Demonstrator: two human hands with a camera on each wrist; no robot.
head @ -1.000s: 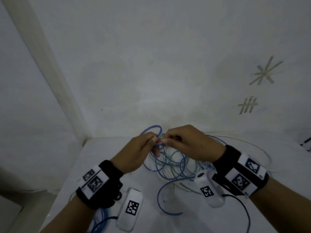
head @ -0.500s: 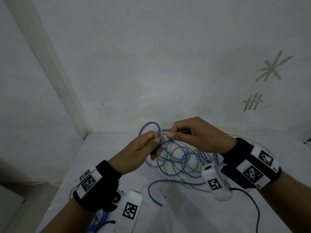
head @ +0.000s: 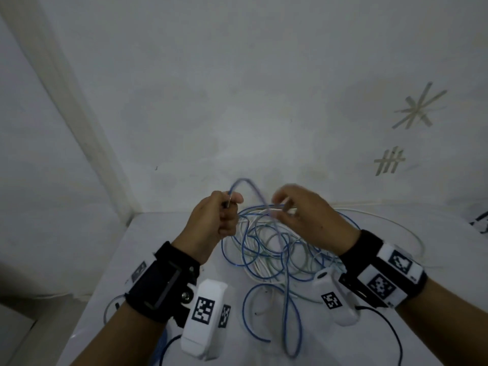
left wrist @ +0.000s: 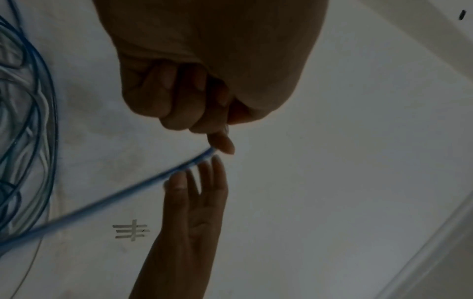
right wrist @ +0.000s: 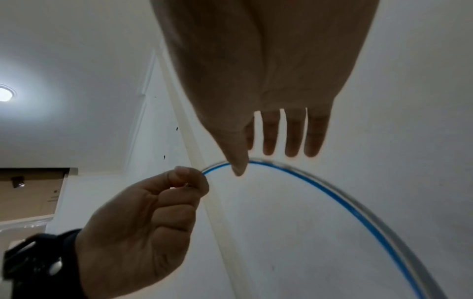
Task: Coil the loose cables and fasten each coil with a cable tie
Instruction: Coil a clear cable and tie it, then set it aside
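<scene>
Left hand (head: 211,220) pinches blue cable (right wrist: 332,194) end; right hand (head: 303,215) spread alongside.

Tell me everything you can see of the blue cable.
The blue cable is thin, glossy and plastic-sheathed. The left hand pinches its end between thumb and forefinger. From there it arches up over the table, passes the right hand, whose fingers are straight and do not grip it, and drops into a loose tangle of blue loops mixed with pale cables. No tie is on it.
</scene>
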